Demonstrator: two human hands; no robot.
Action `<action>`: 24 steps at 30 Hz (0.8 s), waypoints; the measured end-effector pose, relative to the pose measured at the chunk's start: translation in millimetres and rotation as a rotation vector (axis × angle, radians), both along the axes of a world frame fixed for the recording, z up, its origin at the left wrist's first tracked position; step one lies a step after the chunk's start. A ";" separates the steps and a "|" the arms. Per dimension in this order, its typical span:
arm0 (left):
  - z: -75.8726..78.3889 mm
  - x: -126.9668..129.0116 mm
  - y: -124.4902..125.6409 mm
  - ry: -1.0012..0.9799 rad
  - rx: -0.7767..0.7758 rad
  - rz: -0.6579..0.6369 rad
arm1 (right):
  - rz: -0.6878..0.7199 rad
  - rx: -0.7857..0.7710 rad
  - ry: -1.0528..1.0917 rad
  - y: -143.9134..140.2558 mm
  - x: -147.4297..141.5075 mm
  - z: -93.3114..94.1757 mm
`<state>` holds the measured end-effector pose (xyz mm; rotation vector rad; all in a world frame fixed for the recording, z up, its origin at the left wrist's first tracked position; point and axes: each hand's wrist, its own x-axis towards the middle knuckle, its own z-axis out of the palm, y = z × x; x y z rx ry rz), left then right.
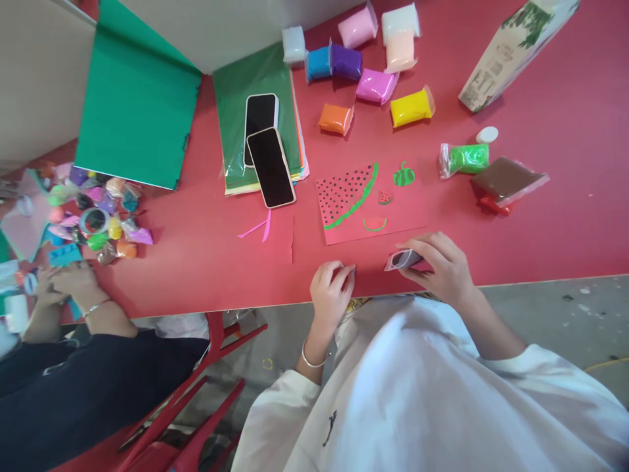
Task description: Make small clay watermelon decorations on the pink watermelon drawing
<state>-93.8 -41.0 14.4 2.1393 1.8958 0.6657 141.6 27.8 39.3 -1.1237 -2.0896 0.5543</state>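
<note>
From the head view, the right hand (439, 265) has its fingers clamped on a small dark packet (403, 259) at the bench (206, 255) edge, just below the watermelon card (366, 203). The left hand (331, 292) pinches something tiny, fingers together. The step looks like taking clay; next needs careful placing.

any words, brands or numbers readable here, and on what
No text can be read.
carton: green plant print and dark marks at its lower end, too blurred to read.
white shirt: small dark mark near the hem, unclear whether a letter.
two phones: screens dark.
clay packets: no labels legible.
red card: watermelon pictures only.
</note>
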 end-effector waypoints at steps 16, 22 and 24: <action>12.5 2.6 -7.0 0.076 0.152 -0.056 | 0.001 -0.002 -0.017 0.3 -0.1 -4.3; 53.7 27.8 5.7 -0.172 0.163 -0.077 | 0.040 -0.004 0.000 -3.3 -3.0 -3.3; 61.0 34.2 8.7 -0.152 0.128 -0.131 | 0.051 0.002 0.008 -4.9 -4.3 -2.9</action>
